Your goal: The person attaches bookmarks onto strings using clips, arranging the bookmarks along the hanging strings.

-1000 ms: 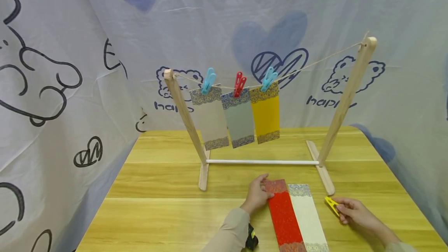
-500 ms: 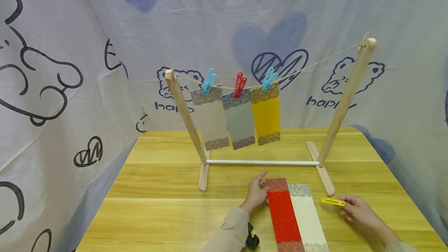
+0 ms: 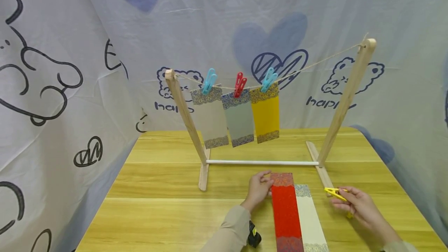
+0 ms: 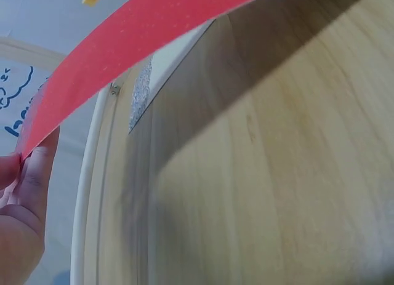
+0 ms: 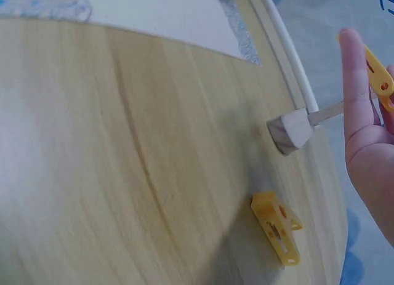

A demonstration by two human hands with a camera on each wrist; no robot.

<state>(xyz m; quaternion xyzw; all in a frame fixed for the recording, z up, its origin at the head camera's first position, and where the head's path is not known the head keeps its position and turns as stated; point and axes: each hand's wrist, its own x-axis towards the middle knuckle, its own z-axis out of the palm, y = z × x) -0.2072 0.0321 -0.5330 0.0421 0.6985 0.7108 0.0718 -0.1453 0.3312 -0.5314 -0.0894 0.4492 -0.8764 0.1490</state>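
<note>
In the head view my left hand (image 3: pixel 258 190) pinches the upper left edge of a red card (image 3: pixel 286 213) with patterned ends. The left wrist view shows that card lifted and bowed above the table, thumb and fingers at its corner. My right hand (image 3: pixel 360 206) holds a yellow clothespin (image 3: pixel 336 193) between thumb and fingers, to the right of the cards. A cream card (image 3: pixel 311 217) lies on the table, partly covered by the red one. Below the right hand, a second yellow clothespin (image 5: pixel 277 228) lies on the wood.
Behind the hands stands a wooden frame (image 3: pixel 344 104) with a white crossbar (image 3: pixel 262 162). From its sagging string (image 3: pixel 318 63) hang a beige card (image 3: pixel 211 123), a grey card (image 3: pixel 239 123) and a yellow card (image 3: pixel 266 116), clipped by two blue clothespins and one red.
My left hand has raised the red card's far end and shifted it right and away, over more of the cream card. The yellow clothespin in my right hand has turned and risen slightly.
</note>
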